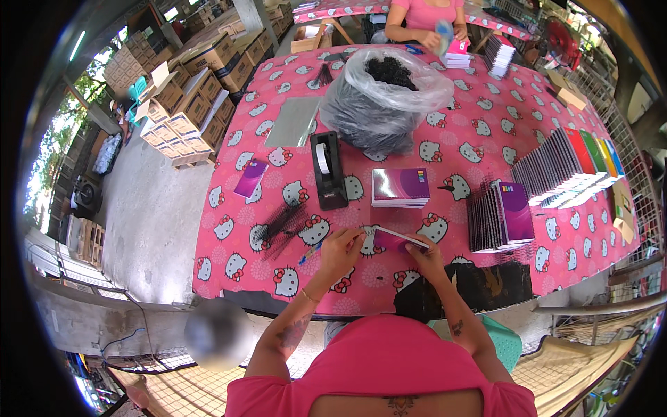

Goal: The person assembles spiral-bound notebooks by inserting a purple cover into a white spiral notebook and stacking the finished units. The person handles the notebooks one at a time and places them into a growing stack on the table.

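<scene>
Notebook stack (pixel 401 186) behind held notebook (pixel 389 240) — tape dispenser (pixel 335 192) left.

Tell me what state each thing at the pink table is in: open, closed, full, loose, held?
Clear plastic bag: open at the top, filled with black contents.
Tape dispenser: loaded with a white roll.
Purple notebook: held in the right hand; closed or not, unclear.
Central booklet stack: closed, lying flat.
Purple cover at left: flat.
Black coils: loose, in a tangled pile.
Notebooks at right: spiral-bound, closed, packed in a row.
Clear sheet: flat.
</scene>
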Available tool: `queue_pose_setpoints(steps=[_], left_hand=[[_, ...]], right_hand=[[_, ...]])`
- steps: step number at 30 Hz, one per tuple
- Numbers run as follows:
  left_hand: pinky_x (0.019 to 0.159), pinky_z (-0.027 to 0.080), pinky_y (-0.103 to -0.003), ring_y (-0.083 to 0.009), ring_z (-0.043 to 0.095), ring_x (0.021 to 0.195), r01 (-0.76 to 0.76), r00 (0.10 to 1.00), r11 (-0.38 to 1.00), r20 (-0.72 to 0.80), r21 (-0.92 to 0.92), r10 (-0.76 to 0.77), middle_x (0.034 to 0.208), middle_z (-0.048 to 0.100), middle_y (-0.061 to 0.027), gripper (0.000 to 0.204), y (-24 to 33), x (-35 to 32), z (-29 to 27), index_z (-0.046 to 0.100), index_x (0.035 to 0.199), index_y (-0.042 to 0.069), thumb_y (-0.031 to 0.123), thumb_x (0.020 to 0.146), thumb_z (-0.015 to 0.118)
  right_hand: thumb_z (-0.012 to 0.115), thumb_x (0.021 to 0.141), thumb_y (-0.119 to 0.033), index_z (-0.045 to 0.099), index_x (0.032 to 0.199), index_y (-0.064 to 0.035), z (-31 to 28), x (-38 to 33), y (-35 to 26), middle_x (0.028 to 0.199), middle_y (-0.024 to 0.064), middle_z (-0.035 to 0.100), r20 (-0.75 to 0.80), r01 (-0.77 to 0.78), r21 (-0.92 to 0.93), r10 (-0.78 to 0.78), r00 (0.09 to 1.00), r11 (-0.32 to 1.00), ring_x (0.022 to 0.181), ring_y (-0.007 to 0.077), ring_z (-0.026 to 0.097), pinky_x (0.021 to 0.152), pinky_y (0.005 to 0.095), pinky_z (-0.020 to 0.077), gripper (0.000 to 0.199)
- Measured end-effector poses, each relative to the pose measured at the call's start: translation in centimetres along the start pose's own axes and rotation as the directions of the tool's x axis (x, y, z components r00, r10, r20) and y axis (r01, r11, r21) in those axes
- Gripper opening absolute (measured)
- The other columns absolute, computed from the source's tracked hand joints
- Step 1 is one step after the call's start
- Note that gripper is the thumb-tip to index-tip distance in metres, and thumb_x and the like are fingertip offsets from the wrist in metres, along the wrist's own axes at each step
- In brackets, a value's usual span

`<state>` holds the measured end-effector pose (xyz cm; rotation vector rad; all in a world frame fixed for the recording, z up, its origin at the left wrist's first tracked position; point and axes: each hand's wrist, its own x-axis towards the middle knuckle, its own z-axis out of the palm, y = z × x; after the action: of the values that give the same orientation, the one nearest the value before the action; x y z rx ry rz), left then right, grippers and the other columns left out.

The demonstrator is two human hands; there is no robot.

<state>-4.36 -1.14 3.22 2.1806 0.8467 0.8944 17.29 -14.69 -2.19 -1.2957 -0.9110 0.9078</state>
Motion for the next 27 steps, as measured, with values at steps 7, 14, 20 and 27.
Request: queue_pose_setpoints(steps=[7, 14, 20, 27], left_hand=[[0.057, 0.048, -0.038, -0.0262, 0.063, 0.063, 0.087, 0.990, 0.993, 0.104, 0.085, -0.095, 0.079, 0.066, -0.0112, 0.019, -1.6, 1.3, 0.0, 0.071, 0.101, 0.006, 0.022, 0.092, 0.067], [0.065, 0.050, -0.041, -0.0318, 0.066, 0.078, -0.222, 0.919, 0.974, 0.327, -0.033, 0.220, 0.093, 0.068, -0.0141, 0.023, 0.0, 3.8, -1.6, 0.065, 0.114, 0.007, 0.019, 0.094, 0.064], [0.065, 0.050, -0.042, -0.0338, 0.064, 0.075, 0.064, 0.978, 0.972, 0.207, -0.225, -0.017, 0.087, 0.065, -0.0132, 0.019, 3.0, 3.8, -2.1, 0.065, 0.112, 0.005, 0.015, 0.096, 0.062], [0.063, 0.046, -0.031, -0.0180, 0.059, 0.071, -0.095, 0.972, 0.995, 0.212, -0.025, 0.099, 0.084, 0.061, -0.0120, 0.021, 7.6, 3.9, -3.9, 0.063, 0.113, 0.002, 0.012, 0.095, 0.064]], right_hand=[[0.066, 0.094, -0.004, 0.067, 0.119, -0.0033, -0.2, 0.0, 0.2, 0.102, -0.0010, 0.066, 0.017, -0.011, -0.014, 0.011, 1.000, 1.000, 0.096, 0.0069, 0.058, 0.086, 0.0232, 0.0449, 0.026], [0.067, 0.093, -0.004, 0.067, 0.119, -0.0029, -1.0, -0.9, -0.8, 0.102, -0.0008, 0.066, 0.031, -0.012, -0.039, 0.013, 0.999, 0.999, 0.097, 0.0075, 0.058, 0.087, 0.0237, 0.0453, 0.026], [0.069, 0.092, -0.008, 0.066, 0.117, -0.0015, -0.3, -1.2, -2.1, 0.090, -0.0028, 0.064, -0.066, -0.086, 0.201, 0.101, 0.993, 0.976, 0.082, 0.0060, 0.057, 0.075, 0.0227, 0.0462, 0.026], [0.070, 0.090, -0.008, 0.064, 0.118, 0.0005, 0.5, -1.7, -5.7, 0.087, -0.0023, 0.063, -0.117, -0.170, 0.351, 0.223, 0.968, 0.921, 0.074, 0.0054, 0.055, 0.069, 0.0218, 0.0448, 0.030]])
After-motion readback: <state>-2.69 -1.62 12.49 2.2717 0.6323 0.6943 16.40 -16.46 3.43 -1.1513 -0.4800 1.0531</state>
